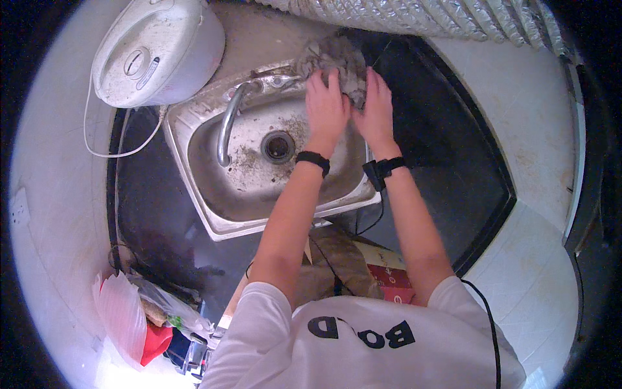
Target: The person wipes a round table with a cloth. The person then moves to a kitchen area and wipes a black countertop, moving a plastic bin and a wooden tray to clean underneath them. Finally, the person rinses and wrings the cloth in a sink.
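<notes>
Both of my hands are at the far right corner of a stainless steel sink (226,227). My left hand (326,108) has its fingers pressed into a crumpled grey cloth (330,54) from the near left side. Against the cloth's right side rests my right hand (376,109), thumb close to the left hand. The bunched cloth lies over the sink's back rim and the dark counter (437,141). Brown dirt is scattered in the basin around the drain (278,147). A curved chrome faucet (229,121) arches over the basin's left side.
A white oval appliance (160,53) with a dial and cord sits at the back left. Foil ducting (418,19) spans the top. Plastic bags (121,311) lie at lower left. A brown and red box (388,277) is below the counter. A cable (491,321) trails from my right side.
</notes>
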`<control>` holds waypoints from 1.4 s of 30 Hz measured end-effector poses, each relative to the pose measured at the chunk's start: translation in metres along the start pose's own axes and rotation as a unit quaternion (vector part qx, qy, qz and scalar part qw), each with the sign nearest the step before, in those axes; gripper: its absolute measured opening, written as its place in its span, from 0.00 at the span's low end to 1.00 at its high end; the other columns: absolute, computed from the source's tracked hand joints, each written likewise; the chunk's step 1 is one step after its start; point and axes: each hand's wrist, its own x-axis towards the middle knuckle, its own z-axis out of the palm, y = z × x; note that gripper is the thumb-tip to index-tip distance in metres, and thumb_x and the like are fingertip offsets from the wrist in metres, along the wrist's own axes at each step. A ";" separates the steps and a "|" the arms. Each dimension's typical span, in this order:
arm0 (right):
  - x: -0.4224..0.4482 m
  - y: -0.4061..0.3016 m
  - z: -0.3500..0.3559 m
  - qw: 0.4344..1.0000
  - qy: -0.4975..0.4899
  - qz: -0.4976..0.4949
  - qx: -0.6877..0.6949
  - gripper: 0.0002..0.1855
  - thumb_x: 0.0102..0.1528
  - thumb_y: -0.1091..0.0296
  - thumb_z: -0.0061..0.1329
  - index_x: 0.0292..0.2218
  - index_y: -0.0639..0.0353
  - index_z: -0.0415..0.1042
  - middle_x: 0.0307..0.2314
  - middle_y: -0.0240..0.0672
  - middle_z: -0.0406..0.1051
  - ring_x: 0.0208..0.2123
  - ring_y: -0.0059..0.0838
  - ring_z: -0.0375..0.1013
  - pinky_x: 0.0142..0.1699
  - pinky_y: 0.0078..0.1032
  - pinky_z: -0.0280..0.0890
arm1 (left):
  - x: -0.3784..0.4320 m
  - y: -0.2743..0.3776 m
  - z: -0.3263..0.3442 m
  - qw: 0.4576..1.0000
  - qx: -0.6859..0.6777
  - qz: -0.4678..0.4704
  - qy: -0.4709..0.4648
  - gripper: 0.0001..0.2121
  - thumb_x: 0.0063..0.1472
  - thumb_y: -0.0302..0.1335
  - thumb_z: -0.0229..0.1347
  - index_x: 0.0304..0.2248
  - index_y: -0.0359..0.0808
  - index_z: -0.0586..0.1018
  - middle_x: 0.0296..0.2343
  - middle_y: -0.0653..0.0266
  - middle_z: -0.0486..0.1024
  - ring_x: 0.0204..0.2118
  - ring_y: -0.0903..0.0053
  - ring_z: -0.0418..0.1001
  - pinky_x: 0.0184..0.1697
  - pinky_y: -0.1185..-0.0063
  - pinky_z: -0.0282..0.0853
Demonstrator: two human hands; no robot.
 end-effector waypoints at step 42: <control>0.018 0.080 -0.021 0.987 0.123 0.077 -0.064 0.42 0.40 0.47 0.71 0.50 0.64 0.71 0.44 0.49 0.73 0.48 0.52 0.71 0.53 0.44 0.66 | 0.016 0.028 -0.022 0.980 -0.145 0.028 0.135 0.24 0.54 0.14 0.50 0.53 0.26 0.66 0.51 0.40 0.66 0.54 0.48 0.67 0.63 0.64 0.60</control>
